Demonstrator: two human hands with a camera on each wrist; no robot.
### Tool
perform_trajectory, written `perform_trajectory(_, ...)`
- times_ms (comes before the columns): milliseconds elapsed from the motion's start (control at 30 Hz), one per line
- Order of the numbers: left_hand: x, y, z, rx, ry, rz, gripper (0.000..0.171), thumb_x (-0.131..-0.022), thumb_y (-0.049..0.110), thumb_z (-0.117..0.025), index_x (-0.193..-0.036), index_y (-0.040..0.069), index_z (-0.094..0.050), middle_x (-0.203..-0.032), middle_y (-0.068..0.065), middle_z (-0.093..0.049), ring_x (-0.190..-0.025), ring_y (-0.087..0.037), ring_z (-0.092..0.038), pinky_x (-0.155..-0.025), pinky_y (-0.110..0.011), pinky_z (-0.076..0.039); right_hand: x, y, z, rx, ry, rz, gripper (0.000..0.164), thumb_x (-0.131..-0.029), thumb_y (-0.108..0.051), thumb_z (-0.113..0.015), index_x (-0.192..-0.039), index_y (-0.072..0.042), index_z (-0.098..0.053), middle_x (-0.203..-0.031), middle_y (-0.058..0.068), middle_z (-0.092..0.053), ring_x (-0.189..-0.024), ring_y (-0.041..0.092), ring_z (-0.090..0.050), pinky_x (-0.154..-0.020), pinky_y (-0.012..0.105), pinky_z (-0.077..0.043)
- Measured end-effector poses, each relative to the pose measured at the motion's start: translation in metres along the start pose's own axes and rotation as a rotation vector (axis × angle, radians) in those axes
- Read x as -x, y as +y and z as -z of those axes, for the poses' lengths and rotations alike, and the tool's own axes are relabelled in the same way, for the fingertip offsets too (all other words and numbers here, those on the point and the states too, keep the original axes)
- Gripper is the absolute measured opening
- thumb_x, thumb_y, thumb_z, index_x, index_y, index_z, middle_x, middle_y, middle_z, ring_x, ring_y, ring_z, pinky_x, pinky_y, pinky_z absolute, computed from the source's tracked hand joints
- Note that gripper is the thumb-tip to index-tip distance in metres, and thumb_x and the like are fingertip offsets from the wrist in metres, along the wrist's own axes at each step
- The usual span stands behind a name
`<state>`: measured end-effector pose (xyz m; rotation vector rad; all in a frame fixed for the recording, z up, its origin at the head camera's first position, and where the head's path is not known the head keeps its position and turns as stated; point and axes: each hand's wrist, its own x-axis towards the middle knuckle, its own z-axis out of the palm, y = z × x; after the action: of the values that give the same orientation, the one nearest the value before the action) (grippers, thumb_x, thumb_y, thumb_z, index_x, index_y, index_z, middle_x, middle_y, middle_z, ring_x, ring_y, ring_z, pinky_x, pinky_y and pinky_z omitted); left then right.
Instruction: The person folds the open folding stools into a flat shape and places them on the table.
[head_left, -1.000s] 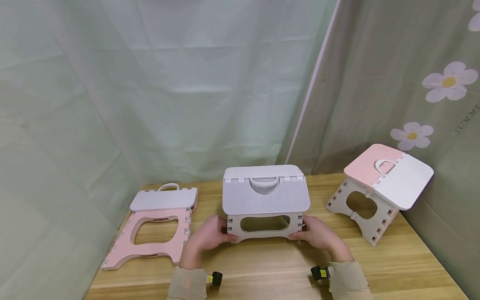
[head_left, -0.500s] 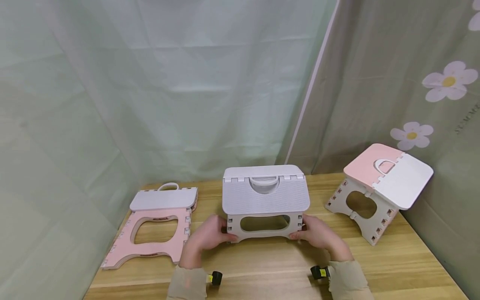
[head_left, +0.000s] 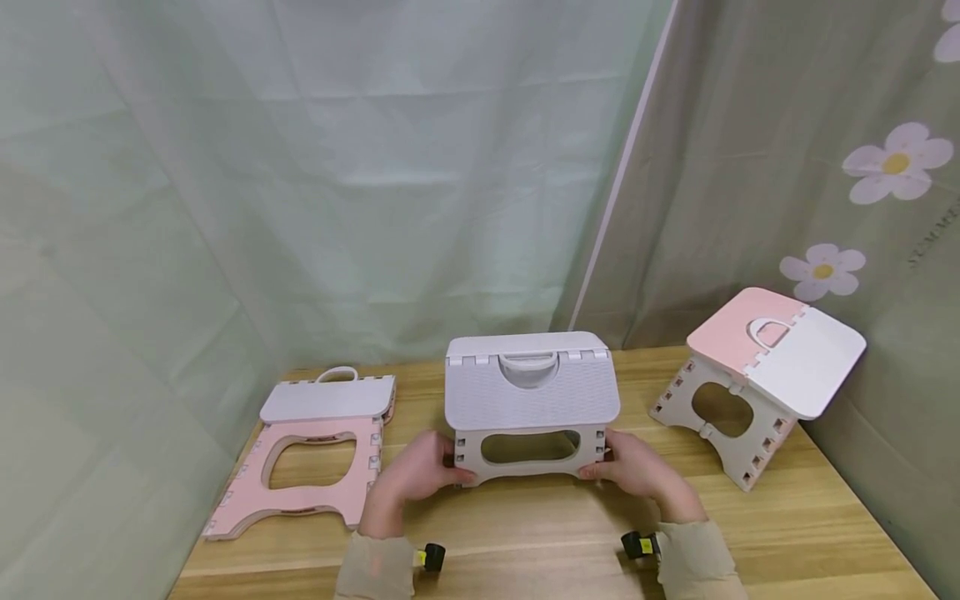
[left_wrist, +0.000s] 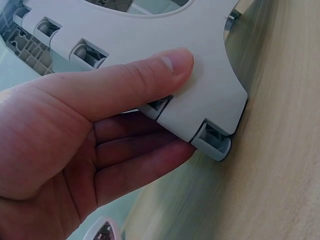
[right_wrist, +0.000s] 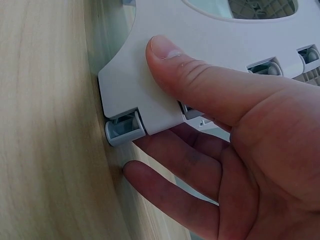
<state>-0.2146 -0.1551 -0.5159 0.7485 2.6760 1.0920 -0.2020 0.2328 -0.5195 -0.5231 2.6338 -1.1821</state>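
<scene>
A white folding stool (head_left: 532, 400) stands upright and unfolded in the middle of the wooden table, its handle lying at the centre of the seat. My left hand (head_left: 423, 467) grips its lower left leg corner; in the left wrist view the thumb presses the front face of the leg panel (left_wrist: 200, 65) and the fingers go behind the hinged edge. On the opposite corner my right hand (head_left: 633, 468) holds the leg the same way, thumb in front. The right wrist view shows that leg panel (right_wrist: 130, 80) with its foot at the tabletop.
To the left, a pink and white folding stool (head_left: 322, 496) lies folded flat on the table (head_left: 525, 542). At the right stands another stool (head_left: 780, 350), unfolded, with a half pink, half white seat. Curtains (head_left: 420, 183) hang close behind the table and at both sides.
</scene>
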Motion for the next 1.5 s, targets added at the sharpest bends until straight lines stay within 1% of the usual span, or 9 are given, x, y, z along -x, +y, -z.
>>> perform_trajectory(267, -0.0002, -0.0012, -0.0008, -0.012, 0.001, -0.006, 0.025, -0.087, 0.033, -0.092, -0.076, 0.019, -0.074, -0.063, 0.016, -0.059, -0.055, -0.001, -0.045, -0.053, -0.024, -0.041, 0.0003, 0.0002, -0.001, -0.017, -0.001, -0.005, 0.039, -0.092, -0.029, -0.087, -0.118, -0.007, -0.069, -0.1, -0.003, -0.072, -0.089, 0.018, -0.063, -0.077, 0.034, -0.051)
perform_trajectory(633, -0.0001, -0.0014, -0.001, 0.011, -0.005, -0.014, 0.02, -0.088, 0.031, -0.092, -0.082, 0.018, -0.077, -0.068, 0.015, -0.064, -0.057, -0.001, -0.048, -0.055, -0.025, -0.044, 0.001, -0.0016, -0.0011, 0.004, 0.008, -0.009, 0.039, -0.092, -0.03, -0.086, -0.118, -0.007, -0.07, -0.1, -0.003, -0.072, -0.089, 0.017, -0.062, -0.078, 0.035, -0.051)
perform_trajectory(867, 0.0004, -0.0012, -0.0012, 0.019, -0.004, -0.012, 0.022, -0.087, 0.031, -0.092, -0.08, 0.018, -0.077, -0.066, 0.015, -0.062, -0.056, 0.0, -0.046, -0.054, -0.024, -0.042, 0.0008, -0.0019, -0.0012, -0.024, 0.007, -0.014, 0.04, -0.092, -0.029, -0.086, -0.12, -0.007, -0.069, -0.101, -0.003, -0.072, -0.089, 0.017, -0.062, -0.077, 0.034, -0.051)
perform_trajectory(1067, -0.0002, -0.0018, -0.0018, 0.016, -0.004, -0.018, 0.02, -0.087, 0.03, -0.092, -0.082, 0.018, -0.077, -0.068, 0.015, -0.064, -0.057, -0.001, -0.048, -0.055, -0.025, -0.043, 0.0006, -0.0019, -0.002, -0.031, 0.007, -0.017, 0.04, -0.092, -0.029, -0.087, -0.12, -0.006, -0.069, -0.102, -0.003, -0.072, -0.09, 0.017, -0.062, -0.078, 0.034, -0.05)
perform_trajectory(1200, -0.0006, -0.002, -0.0018, 0.016, -0.008, -0.02, 0.02, -0.088, 0.03, -0.092, -0.082, 0.017, -0.077, -0.068, 0.014, -0.064, -0.057, -0.001, -0.048, -0.055, -0.025, -0.043, -0.0001, -0.0008, -0.0017, -0.044, 0.007, -0.031, 0.041, -0.092, -0.029, -0.087, -0.121, -0.006, -0.069, -0.102, -0.001, -0.072, -0.091, 0.019, -0.062, -0.079, 0.036, -0.05)
perform_trajectory(1500, -0.0006, -0.0008, -0.0014, 0.039, -0.017, -0.01, 0.018, -0.088, 0.029, -0.092, -0.087, 0.016, -0.079, -0.074, 0.013, -0.07, -0.06, -0.001, -0.053, -0.058, -0.027, -0.048, -0.0005, 0.0018, -0.0035, -0.031, 0.018, -0.054, 0.047, -0.09, -0.03, -0.089, -0.124, -0.006, -0.069, -0.106, 0.001, -0.073, -0.093, 0.021, -0.061, -0.084, 0.042, -0.05)
